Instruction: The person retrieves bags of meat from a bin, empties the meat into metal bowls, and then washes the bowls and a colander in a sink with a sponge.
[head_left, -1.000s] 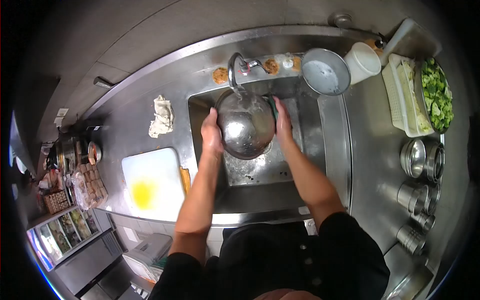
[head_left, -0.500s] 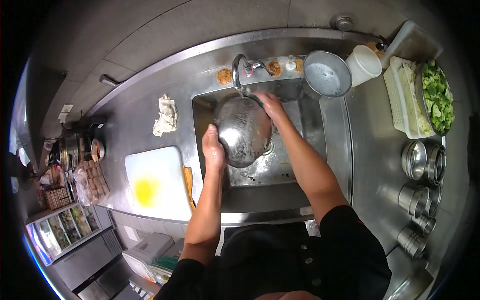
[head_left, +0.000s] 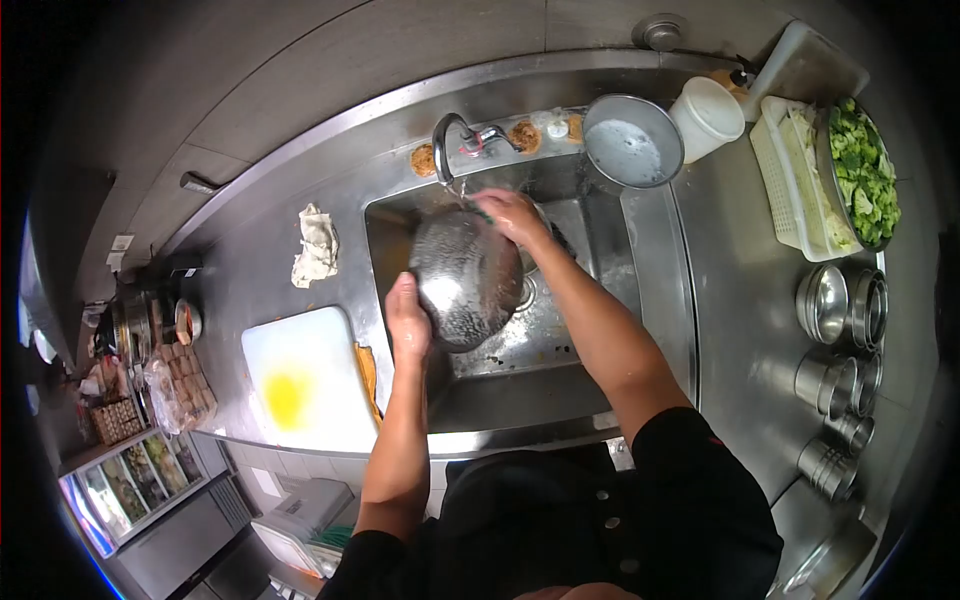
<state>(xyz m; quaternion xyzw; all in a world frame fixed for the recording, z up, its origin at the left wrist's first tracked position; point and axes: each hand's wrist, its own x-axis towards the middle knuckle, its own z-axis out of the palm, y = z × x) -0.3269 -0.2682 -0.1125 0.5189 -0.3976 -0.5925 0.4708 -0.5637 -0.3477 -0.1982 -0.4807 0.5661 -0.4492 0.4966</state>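
A wet metal bowl (head_left: 462, 285) is tilted over the sink (head_left: 596, 232), its rounded outer side facing up. My left hand (head_left: 407, 322) grips the bowl's left edge, thumb on top and fingers hidden beneath. At the upper right of the bowl, my right hand (head_left: 510, 216) is closed round a dark green scouring pad (head_left: 484, 213), pressed against the metal. Only a thin edge of the pad shows. Water runs from the curved faucet (head_left: 446, 150) just above, onto the far side of the bowl.
A pot of sudsy water (head_left: 632, 143) and a white bucket (head_left: 708, 118) stand behind right. Broccoli (head_left: 864, 180), a white basket (head_left: 792, 190) and steel bowls (head_left: 824, 304) line the right counter. On the left lie a cutting board (head_left: 308, 378) and a crumpled cloth (head_left: 316, 246).
My right hand has slid with the pad over the bowl's upper side, its back now turned more upward. The bowl has tilted slightly. The whole view has shifted a little.
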